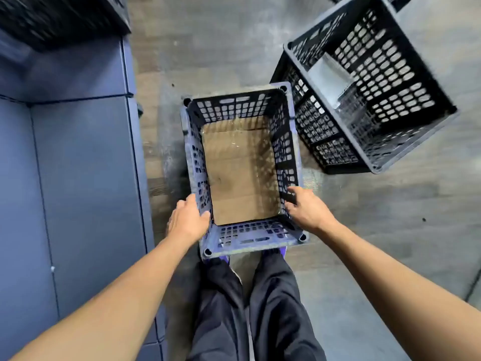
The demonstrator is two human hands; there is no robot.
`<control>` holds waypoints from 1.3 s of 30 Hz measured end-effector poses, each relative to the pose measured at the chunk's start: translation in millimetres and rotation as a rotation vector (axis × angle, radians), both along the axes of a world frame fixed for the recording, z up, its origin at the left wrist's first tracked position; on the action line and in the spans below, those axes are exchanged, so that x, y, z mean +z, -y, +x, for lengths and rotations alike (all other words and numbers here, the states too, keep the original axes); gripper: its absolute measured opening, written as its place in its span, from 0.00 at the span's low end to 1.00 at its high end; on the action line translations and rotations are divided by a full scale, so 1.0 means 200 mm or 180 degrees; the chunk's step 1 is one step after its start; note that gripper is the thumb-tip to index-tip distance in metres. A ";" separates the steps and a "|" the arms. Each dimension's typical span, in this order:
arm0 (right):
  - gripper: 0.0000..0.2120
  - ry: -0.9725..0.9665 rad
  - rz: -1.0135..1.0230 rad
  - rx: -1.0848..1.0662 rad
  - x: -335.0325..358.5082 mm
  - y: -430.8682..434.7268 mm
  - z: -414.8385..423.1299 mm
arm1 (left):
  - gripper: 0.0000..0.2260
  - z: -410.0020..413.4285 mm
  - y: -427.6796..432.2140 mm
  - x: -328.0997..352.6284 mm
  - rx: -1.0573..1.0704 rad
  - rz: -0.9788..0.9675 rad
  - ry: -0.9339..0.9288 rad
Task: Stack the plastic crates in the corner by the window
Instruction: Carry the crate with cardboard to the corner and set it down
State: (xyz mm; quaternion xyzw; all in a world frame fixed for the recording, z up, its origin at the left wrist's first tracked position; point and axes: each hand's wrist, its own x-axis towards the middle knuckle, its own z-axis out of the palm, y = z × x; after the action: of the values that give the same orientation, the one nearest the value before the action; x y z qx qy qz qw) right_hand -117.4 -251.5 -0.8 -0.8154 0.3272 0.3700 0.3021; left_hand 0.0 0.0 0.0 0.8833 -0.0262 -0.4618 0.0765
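A dark perforated plastic crate point(243, 242) with a brown cardboard sheet lining its bottom sits on the floor right in front of my feet. My left hand point(188, 220) grips its left rim near the near corner, thumb inside the wall. My right hand point(305, 208) holds the right wall, fingers curled through the openings. A second, larger black crate point(385, 71) stands on the floor at the upper right, apart from the first. Part of another black crate point(62, 16) shows at the top left, resting on the blue seat.
A blue upholstered bench or sofa point(78, 165) runs along the left side. The grey wood-look floor point(390, 217) stretches out to the right. My legs in dark trousers point(250, 308) stand just behind the crate.
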 end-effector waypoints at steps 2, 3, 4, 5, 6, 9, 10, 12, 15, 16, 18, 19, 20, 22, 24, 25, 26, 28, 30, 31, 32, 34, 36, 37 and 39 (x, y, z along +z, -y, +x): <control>0.22 0.0019 -0.0089 -0.0066 -0.08 0.00 -0.01 | 0.29 0.01 -0.01 -0.10 0.0041 0.0101 0.0029; 0.22 0.0018 -0.0130 -0.0071 -0.13 0.01 -0.03 | 0.31 0.02 -0.02 -0.15 0.0088 0.0135 0.0037; 0.22 -0.0037 -0.0141 -0.0089 -0.16 0.01 -0.03 | 0.32 0.05 -0.02 -0.20 0.0153 0.0183 0.0003; 0.22 -0.0068 -0.0177 -0.0114 -0.20 0.02 -0.03 | 0.34 0.06 -0.01 -0.25 0.0222 0.0197 0.0021; 0.21 -0.0091 -0.0211 -0.0127 -0.22 0.03 -0.03 | 0.35 0.08 0.00 -0.29 0.0272 0.0199 0.0038; 0.21 -0.0085 -0.0412 -0.0091 -0.32 0.08 -0.01 | 0.37 0.12 0.05 -0.40 0.0397 0.0232 0.0060; 0.21 -0.0098 -0.0480 -0.0074 -0.35 0.10 0.00 | 0.37 0.13 0.06 -0.43 0.0416 0.0221 0.0058; 0.21 -0.0084 -0.0607 -0.0077 -0.38 0.12 0.05 | 0.39 0.15 0.10 -0.46 0.0478 0.0198 0.0118; 0.22 -0.0057 -0.0799 -0.0144 -0.45 0.13 0.11 | 0.39 0.17 0.15 -0.50 0.0612 0.0232 0.0262; 0.23 -0.0083 -0.0822 -0.0186 -0.46 0.13 0.13 | 0.39 0.17 0.16 -0.51 0.0632 0.0270 0.0304; 0.24 -0.0145 -0.0714 -0.0431 -0.47 0.14 0.17 | 0.35 0.18 0.17 -0.53 0.0646 0.0358 0.0398; 0.25 -0.0196 -0.0617 -0.0633 -0.48 0.16 0.19 | 0.31 0.19 0.17 -0.52 0.0669 0.0403 0.0433; 0.25 -0.0278 -0.0533 -0.0838 -0.49 0.19 0.21 | 0.29 0.21 0.18 -0.51 0.0708 0.0452 0.0442; 0.23 -0.0332 -0.0348 -0.1115 -0.49 0.23 0.24 | 0.28 0.24 0.19 -0.49 0.0780 0.0567 0.0400; 0.17 -0.0309 -0.0207 -0.1145 -0.47 0.27 0.25 | 0.31 0.27 0.18 -0.47 0.0756 0.0695 0.0376; 0.16 -0.0273 -0.0188 -0.1106 -0.46 0.28 0.24 | 0.30 0.27 0.17 -0.45 0.0724 0.0737 0.0425; 0.15 -0.0235 -0.0203 -0.1072 -0.45 0.29 0.24 | 0.27 0.27 0.15 -0.43 0.0695 0.0776 0.0485; 0.15 -0.0107 -0.0279 -0.0981 -0.40 0.30 0.23 | 0.24 0.27 0.11 -0.36 0.0702 0.0824 0.0616; 0.14 0.0043 -0.0406 -0.0821 -0.32 0.30 0.24 | 0.22 0.27 0.09 -0.26 0.0726 0.0804 0.0722; 0.14 0.0130 -0.0481 -0.0734 -0.28 0.31 0.25 | 0.21 0.28 0.09 -0.20 0.0746 0.0784 0.0776; 0.14 0.0199 -0.0579 -0.0658 -0.21 0.31 0.27 | 0.19 0.30 0.09 -0.12 0.0765 0.0774 0.0836; 0.14 0.0293 -0.0686 -0.0545 -0.05 0.34 0.31 | 0.19 0.32 0.10 0.06 0.0750 0.0769 0.0907; 0.13 0.0351 -0.0696 -0.0457 0.12 0.37 0.34 | 0.20 0.35 0.11 0.23 0.0700 0.0797 0.0940; 0.13 0.0403 -0.0697 -0.0413 0.22 0.39 0.36 | 0.19 0.37 0.11 0.32 0.0668 0.0791 0.0975; 0.10 0.0487 -0.0722 -0.0358 0.41 0.42 0.39 | 0.16 0.39 0.12 0.51 0.0628 0.0754 0.1019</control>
State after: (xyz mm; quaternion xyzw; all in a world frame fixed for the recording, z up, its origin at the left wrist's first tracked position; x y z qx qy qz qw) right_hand -40.2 -334.9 81.8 -0.8504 0.3881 0.2499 0.2523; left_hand 77.8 -23.3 102.2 0.9465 0.1029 -0.3058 0.0119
